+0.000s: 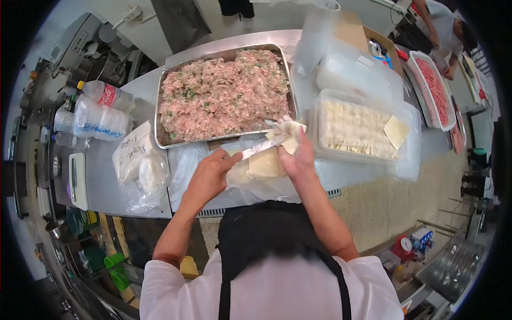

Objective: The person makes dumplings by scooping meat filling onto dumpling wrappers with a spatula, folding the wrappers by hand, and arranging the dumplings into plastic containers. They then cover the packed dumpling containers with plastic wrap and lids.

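Observation:
My left hand [216,172] is closed round the end of a pale, flat spreading tool [262,146], smeared with meat. The tool's far end meets a thin dough wrapper [291,137] held in my right hand [300,157], with some filling on it. Below my hands, a stack of square wrappers [265,166] lies on plastic sheeting. Just beyond them is a large metal tray [158,114] of minced meat with green bits [224,93]. To the right, a clear plastic box [326,150] holds rows of folded dumplings [357,125], with one loose wrapper [396,132] on top.
Plastic bottles [106,96] and bagged dough [140,165] are at the left. Clear containers [360,74] and a cardboard box [352,29] stand at the back right. Farther right, a co-worker [445,26] is near a white basket [421,88] of meat.

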A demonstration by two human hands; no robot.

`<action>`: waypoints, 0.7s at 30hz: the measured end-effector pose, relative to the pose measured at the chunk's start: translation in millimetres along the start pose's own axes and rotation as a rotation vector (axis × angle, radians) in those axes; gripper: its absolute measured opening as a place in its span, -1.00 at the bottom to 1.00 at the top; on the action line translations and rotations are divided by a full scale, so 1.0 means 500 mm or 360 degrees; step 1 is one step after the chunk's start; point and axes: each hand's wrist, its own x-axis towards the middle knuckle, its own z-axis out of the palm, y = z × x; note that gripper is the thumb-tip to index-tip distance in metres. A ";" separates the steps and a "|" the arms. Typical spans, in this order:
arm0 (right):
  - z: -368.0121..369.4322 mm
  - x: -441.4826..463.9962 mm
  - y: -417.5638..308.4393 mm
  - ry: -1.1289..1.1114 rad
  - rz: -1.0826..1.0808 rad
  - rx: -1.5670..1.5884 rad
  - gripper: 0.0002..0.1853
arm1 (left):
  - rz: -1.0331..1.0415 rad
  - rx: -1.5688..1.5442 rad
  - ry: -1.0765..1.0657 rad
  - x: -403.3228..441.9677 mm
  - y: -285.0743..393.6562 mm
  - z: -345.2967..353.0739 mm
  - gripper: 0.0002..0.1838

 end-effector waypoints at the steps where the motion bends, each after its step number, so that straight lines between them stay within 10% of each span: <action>1: -0.009 0.001 -0.005 -0.0011 0.0016 0.0003 -0.50 | -0.0012 0.0013 0.0008 -0.001 -0.001 -0.036 -0.40; 9: -0.013 -0.019 -0.008 0.0252 0.0049 -0.0206 -0.53 | -0.0181 0.0969 -0.0100 0.107 -0.104 -0.116 -0.74; 21: -0.044 -0.013 -0.013 0.0188 0.0030 -0.0182 -0.55 | -0.0025 0.0175 -0.0445 0.173 -0.093 -0.132 -0.64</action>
